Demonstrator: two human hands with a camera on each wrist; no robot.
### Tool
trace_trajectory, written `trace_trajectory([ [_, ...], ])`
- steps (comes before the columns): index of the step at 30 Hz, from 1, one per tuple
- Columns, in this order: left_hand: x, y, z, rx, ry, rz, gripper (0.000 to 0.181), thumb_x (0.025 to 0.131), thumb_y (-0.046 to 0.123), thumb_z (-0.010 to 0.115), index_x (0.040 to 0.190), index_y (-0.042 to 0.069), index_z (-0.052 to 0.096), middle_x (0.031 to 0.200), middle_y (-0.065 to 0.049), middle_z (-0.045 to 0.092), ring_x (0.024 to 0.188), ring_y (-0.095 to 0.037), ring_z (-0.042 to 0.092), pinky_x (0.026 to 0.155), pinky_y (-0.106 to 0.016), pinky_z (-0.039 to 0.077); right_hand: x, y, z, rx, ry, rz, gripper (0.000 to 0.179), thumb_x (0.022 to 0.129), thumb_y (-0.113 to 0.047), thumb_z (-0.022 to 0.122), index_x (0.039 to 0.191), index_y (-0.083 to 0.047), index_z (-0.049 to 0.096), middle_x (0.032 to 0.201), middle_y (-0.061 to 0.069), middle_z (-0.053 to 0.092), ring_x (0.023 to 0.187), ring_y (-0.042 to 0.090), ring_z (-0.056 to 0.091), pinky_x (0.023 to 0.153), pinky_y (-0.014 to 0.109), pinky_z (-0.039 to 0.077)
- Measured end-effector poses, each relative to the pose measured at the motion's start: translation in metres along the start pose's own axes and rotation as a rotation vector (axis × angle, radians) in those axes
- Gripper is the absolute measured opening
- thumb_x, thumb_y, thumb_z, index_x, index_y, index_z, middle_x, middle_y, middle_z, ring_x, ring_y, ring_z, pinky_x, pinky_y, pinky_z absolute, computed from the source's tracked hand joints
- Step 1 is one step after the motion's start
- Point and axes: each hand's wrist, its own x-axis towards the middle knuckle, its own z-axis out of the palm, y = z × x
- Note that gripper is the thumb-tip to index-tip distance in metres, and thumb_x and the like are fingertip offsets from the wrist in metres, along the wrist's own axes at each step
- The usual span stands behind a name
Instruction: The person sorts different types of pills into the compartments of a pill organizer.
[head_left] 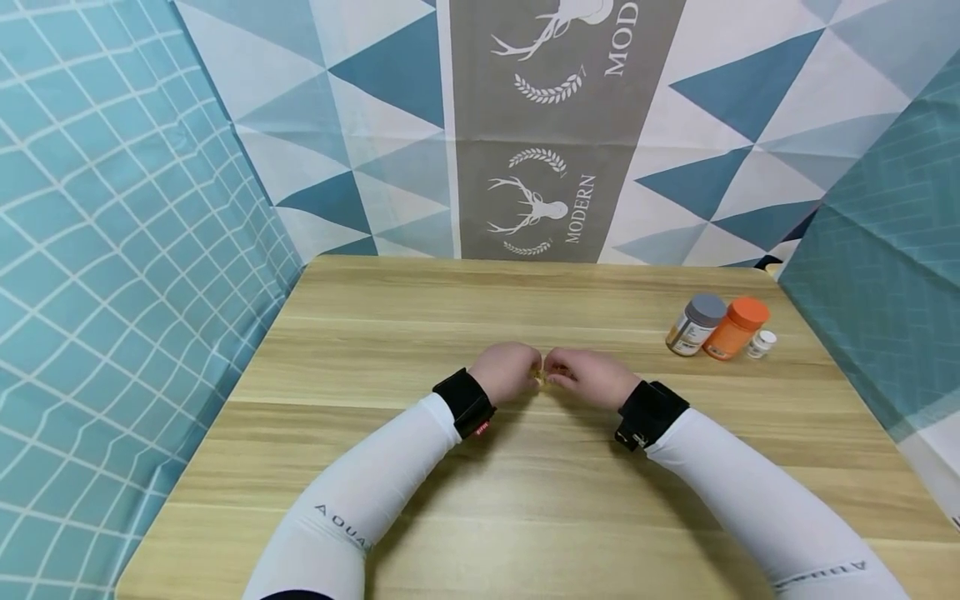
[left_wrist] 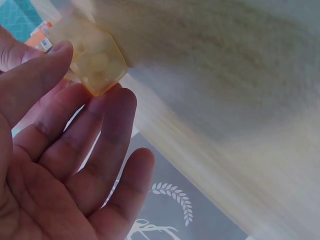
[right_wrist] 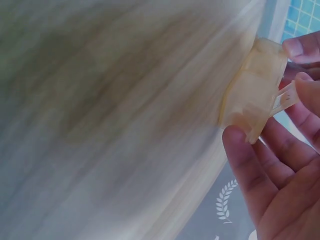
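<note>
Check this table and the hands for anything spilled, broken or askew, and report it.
Nothing stands out. Both hands, left hand and right hand, hold a small yellowish pill case intact over the table; three bottles stand upright at the right.

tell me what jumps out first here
The two hands meet at the middle of the table: the left hand and right hand pinch a small yellowish pill box between them. At the table's far right stand three bottles: grey-capped, orange and a tiny white one.
</note>
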Motion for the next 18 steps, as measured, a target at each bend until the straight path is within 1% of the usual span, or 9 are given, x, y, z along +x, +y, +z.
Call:
trace_trajectory([
  [3, 0.0015, 0.0008, -0.0013, -0.009, -0.017, -0.011, 0.014, 0.088, 0.022, 0.077, 0.097, 0.012, 0.073, 0.091, 0.005, 0.070, 0.077, -0.009, 0.060, 0.075, -0.027, 0.050, -0.0004, -0.0010, 0.0017, -0.017, 0.000, -0.008, 0.012, 0.096, -0.022, 0.067, 0.105, -0.014, 0.064, 0.094, -0.005, 0.066, 0.084, 0.010, 0.060, 0.076, 0.036, 0.050],
  [7, 0.0037, 0.0022, -0.0022, -0.016, -0.029, -0.030, 0.015, 0.086, 0.021, 0.079, 0.098, 0.013, 0.073, 0.092, 0.006, 0.070, 0.078, -0.009, 0.059, 0.076, -0.028, 0.050, -0.0001, -0.0011, 0.0039, -0.025, 0.001, -0.006, 0.016, 0.095, -0.020, 0.069, 0.109, -0.014, 0.065, 0.099, -0.003, 0.067, 0.089, 0.012, 0.062, 0.080, 0.037, 0.050],
  [10, 0.0045, 0.0035, -0.0038, 0.004, -0.031, -0.029, 0.014, 0.086, 0.020, 0.079, 0.097, 0.014, 0.074, 0.091, 0.006, 0.070, 0.078, -0.008, 0.059, 0.076, -0.028, 0.050, 0.0013, -0.0006, 0.0053, -0.020, 0.002, -0.006, 0.017, 0.094, -0.020, 0.070, 0.108, -0.013, 0.065, 0.102, -0.001, 0.068, 0.091, 0.014, 0.062, 0.081, 0.038, 0.050],
  [14, 0.0045, 0.0056, -0.0053, 0.053, -0.026, -0.017, 0.013, 0.086, 0.021, 0.078, 0.096, 0.014, 0.074, 0.090, 0.006, 0.070, 0.078, -0.009, 0.060, 0.075, -0.028, 0.050, 0.0024, 0.0017, 0.0063, 0.032, 0.004, 0.005, 0.019, 0.092, -0.019, 0.072, 0.107, -0.012, 0.065, 0.103, 0.000, 0.068, 0.095, 0.017, 0.063, 0.084, 0.039, 0.050],
  [16, 0.0043, 0.0060, -0.0047, 0.065, -0.021, -0.018, 0.015, 0.086, 0.022, 0.079, 0.098, 0.014, 0.074, 0.092, 0.005, 0.071, 0.081, -0.009, 0.062, 0.077, -0.028, 0.050, 0.0018, 0.0028, 0.0058, 0.066, -0.001, 0.029, 0.022, 0.091, -0.020, 0.073, 0.110, -0.011, 0.065, 0.106, 0.002, 0.069, 0.099, 0.019, 0.064, 0.087, 0.040, 0.050],
  [18, 0.0045, 0.0058, -0.0027, 0.033, -0.023, -0.025, 0.018, 0.085, 0.023, 0.079, 0.100, 0.013, 0.074, 0.096, 0.004, 0.071, 0.084, -0.010, 0.063, 0.080, -0.028, 0.051, -0.0006, 0.0037, 0.0041, 0.103, -0.021, 0.066, 0.026, 0.091, -0.020, 0.074, 0.113, -0.011, 0.065, 0.109, 0.003, 0.069, 0.103, 0.020, 0.064, 0.089, 0.041, 0.050],
])
